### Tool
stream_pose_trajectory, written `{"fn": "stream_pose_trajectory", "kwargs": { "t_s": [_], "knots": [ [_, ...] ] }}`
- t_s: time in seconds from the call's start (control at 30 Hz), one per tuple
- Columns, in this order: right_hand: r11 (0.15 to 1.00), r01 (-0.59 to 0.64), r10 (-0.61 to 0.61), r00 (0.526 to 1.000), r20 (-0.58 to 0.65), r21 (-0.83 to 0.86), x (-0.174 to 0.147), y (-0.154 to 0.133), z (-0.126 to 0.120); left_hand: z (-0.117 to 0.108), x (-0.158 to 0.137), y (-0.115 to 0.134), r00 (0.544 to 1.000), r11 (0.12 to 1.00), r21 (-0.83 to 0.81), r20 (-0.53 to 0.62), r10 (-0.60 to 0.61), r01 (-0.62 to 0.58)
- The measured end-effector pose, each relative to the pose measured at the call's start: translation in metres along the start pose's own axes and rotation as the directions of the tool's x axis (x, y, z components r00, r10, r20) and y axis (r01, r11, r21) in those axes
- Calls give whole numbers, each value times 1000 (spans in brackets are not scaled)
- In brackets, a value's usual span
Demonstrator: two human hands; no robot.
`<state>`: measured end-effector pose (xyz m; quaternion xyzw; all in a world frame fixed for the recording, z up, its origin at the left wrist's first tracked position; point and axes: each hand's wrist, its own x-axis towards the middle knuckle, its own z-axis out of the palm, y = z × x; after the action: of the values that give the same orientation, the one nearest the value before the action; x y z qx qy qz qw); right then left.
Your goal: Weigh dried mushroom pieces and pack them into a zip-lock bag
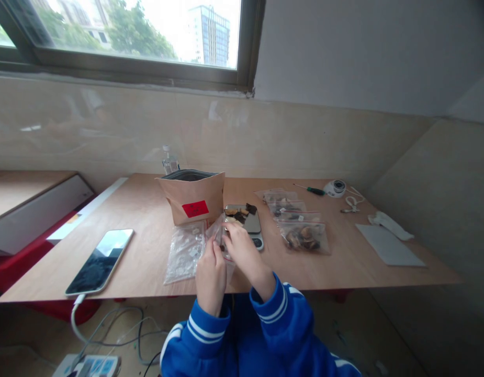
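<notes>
Hands: left hand [210, 272] and right hand [242, 246] both pinch a small clear bag [220, 235] (mouth hidden).
Advice: hold it close beside the scale [245, 220].

Three filled clear bags [294, 217], one brown pouch [194, 201], one phone [100, 260], one screwdriver [310, 189], one bottle [170, 161].

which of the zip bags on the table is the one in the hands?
The small clear zip bag before the scale, pinched by both hands; the filled bags lie right, the empty stack left.

Makeshift packing workroom: bare plywood surface [147, 262], small scale [247, 222] just beyond the fingers, filled zip bags [304, 236] right of them, window [120, 31] above.
</notes>
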<state>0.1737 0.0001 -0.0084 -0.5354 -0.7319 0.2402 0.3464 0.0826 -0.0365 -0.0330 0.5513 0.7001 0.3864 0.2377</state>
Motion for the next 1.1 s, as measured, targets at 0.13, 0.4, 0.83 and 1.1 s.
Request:
{"fn": "stream_pose_trajectory", "kwargs": {
  "t_s": [0.13,0.4,0.83,1.1],
  "knots": [
    [960,141,-167,982,91,243,-9,-6,-9,-1,1,-8,997,992,-100,8,-83,83],
    [993,56,-77,976,-203,-107,34,70,-8,-1,1,-12,993,987,-111,-26,-118,114],
    [875,2,-24,999,-39,-485,54,98,14,0,0,-11,998,986,-158,-28,-58,53],
    [996,-52,31,955,-296,-66,46,75,-3,2,-5,-23,998,975,-216,-31,-57,49]
  ]
}}
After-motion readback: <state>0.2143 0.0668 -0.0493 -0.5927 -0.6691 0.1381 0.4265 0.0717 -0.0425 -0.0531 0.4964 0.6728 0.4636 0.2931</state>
